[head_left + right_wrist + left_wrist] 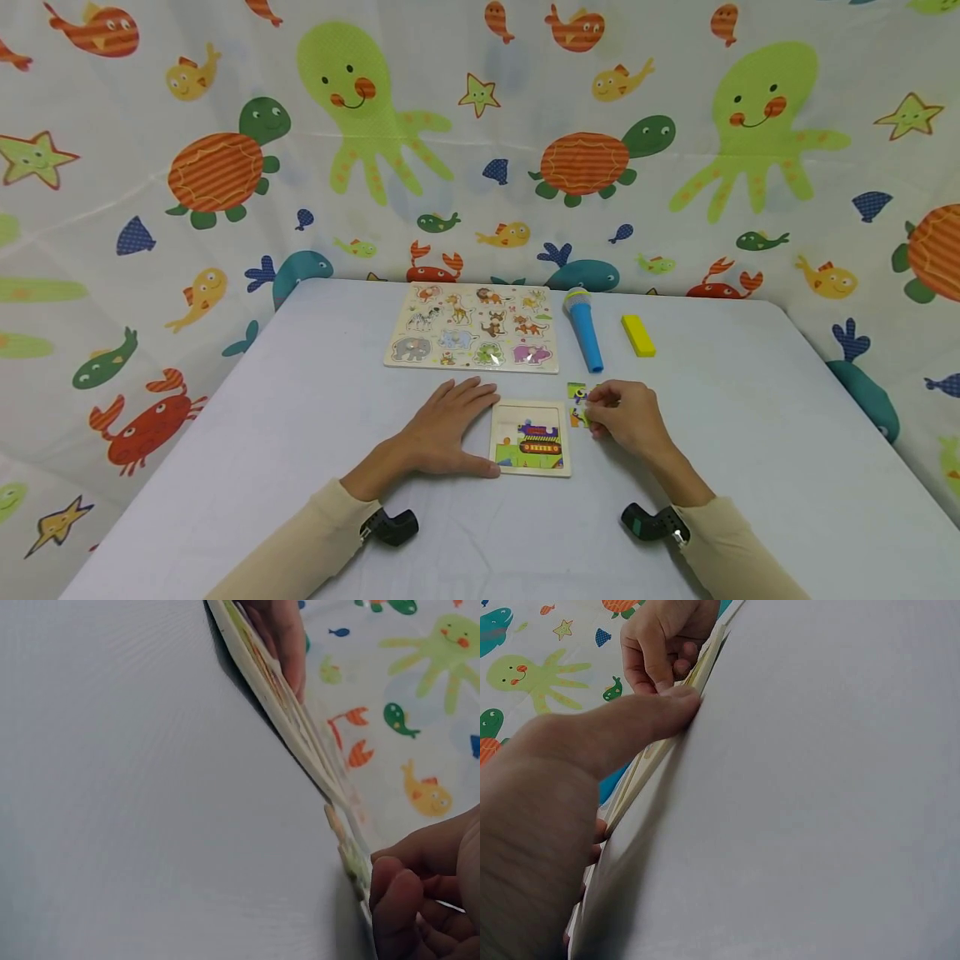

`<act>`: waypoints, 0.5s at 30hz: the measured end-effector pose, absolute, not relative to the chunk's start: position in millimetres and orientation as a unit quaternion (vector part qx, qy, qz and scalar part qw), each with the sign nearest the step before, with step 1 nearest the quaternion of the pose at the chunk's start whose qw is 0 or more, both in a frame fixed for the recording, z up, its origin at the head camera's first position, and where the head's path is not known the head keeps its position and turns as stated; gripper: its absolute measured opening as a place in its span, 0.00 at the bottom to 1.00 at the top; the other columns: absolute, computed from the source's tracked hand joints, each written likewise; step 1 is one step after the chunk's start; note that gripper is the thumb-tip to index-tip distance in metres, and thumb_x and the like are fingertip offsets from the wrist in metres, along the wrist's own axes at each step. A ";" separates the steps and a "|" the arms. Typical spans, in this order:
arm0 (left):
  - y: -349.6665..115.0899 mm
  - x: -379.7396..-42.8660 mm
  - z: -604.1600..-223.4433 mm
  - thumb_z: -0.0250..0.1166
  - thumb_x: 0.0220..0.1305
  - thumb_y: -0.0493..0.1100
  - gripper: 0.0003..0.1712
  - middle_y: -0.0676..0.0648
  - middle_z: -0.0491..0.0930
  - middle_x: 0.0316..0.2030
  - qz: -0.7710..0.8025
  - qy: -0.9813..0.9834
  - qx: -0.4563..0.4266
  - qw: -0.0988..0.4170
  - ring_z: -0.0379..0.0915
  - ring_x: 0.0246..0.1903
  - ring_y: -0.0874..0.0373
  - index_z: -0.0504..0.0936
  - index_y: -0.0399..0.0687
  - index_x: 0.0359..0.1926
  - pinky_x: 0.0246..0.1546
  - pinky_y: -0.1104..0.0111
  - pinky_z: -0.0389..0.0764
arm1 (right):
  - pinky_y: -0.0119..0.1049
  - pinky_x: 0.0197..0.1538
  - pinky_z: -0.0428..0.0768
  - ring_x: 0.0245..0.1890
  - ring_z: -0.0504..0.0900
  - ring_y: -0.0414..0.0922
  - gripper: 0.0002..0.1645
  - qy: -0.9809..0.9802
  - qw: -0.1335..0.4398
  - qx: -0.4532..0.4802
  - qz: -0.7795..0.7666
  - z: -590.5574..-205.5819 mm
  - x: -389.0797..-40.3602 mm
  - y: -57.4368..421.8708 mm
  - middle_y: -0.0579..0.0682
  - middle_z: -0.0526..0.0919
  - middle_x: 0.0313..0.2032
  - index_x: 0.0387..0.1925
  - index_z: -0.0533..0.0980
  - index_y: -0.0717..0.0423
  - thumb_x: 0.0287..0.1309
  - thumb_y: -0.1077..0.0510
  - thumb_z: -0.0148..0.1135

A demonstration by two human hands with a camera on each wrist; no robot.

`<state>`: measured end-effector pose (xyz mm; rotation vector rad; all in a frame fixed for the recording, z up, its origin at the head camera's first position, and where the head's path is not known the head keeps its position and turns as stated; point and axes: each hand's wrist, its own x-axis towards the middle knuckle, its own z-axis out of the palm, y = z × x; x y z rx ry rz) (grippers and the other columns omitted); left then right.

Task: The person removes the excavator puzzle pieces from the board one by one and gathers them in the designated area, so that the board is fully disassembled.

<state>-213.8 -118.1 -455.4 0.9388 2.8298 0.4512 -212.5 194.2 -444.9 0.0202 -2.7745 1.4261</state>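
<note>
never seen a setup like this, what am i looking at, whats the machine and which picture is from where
There's no machine: a person works with bare hands. The wide picture comes from a camera worn on the head, looking forward and down. The two smaller ones come from cameras worn on the left and right wrists.

On the white table lie a small wooden puzzle tray, an animal puzzle board, a blue toy microphone and a yellow block.

The left hand touches the small tray's left side. The right hand has its fingers bent beside loose puzzle pieces; I can't tell whether it pinches one.
</note>
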 end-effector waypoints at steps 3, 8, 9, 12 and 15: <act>-117.9 -213.7 -455.4 0.62 0.46 0.83 0.64 0.56 0.54 0.79 0.150 0.936 0.311 0.061 0.39 0.80 0.55 0.60 0.59 0.79 0.78 0.54 0.38 | 0.29 0.27 0.82 0.22 0.79 0.45 0.06 -0.897 0.020 0.009 0.442 -441.4 -212.1 194.4 0.53 0.82 0.30 0.38 0.83 0.62 0.59 0.63 0.69; -117.7 -212.8 -454.1 0.63 0.46 0.83 0.63 0.56 0.54 0.79 0.153 0.935 0.313 0.060 0.39 0.80 0.55 0.60 0.58 0.79 0.78 0.53 0.38 | 0.30 0.26 0.81 0.23 0.79 0.47 0.07 -0.891 0.014 0.010 0.453 -432.6 -209.7 188.5 0.54 0.81 0.32 0.40 0.83 0.61 0.59 0.62 0.69; -117.7 -212.6 -453.9 0.63 0.46 0.83 0.63 0.56 0.54 0.79 0.153 0.935 0.313 0.060 0.39 0.80 0.55 0.60 0.58 0.79 0.78 0.53 0.38 | 0.31 0.25 0.80 0.23 0.79 0.47 0.08 -0.888 0.010 0.010 0.460 -430.7 -208.7 186.2 0.54 0.81 0.31 0.40 0.83 0.61 0.59 0.62 0.69; -117.9 -212.2 -453.7 0.62 0.47 0.83 0.63 0.56 0.54 0.79 0.153 0.935 0.313 0.061 0.39 0.80 0.55 0.60 0.58 0.78 0.78 0.53 0.39 | 0.31 0.24 0.79 0.22 0.79 0.47 0.09 -0.879 -0.002 0.018 0.477 -426.0 -205.7 178.3 0.54 0.79 0.28 0.41 0.82 0.62 0.59 0.63 0.69; -118.3 -212.1 -454.1 0.62 0.47 0.83 0.63 0.56 0.55 0.79 0.153 0.935 0.313 0.060 0.39 0.80 0.55 0.60 0.58 0.78 0.78 0.53 0.39 | 0.30 0.23 0.79 0.20 0.78 0.47 0.09 -0.874 -0.008 0.034 0.486 -423.1 -202.7 170.3 0.53 0.78 0.24 0.42 0.83 0.62 0.59 0.63 0.70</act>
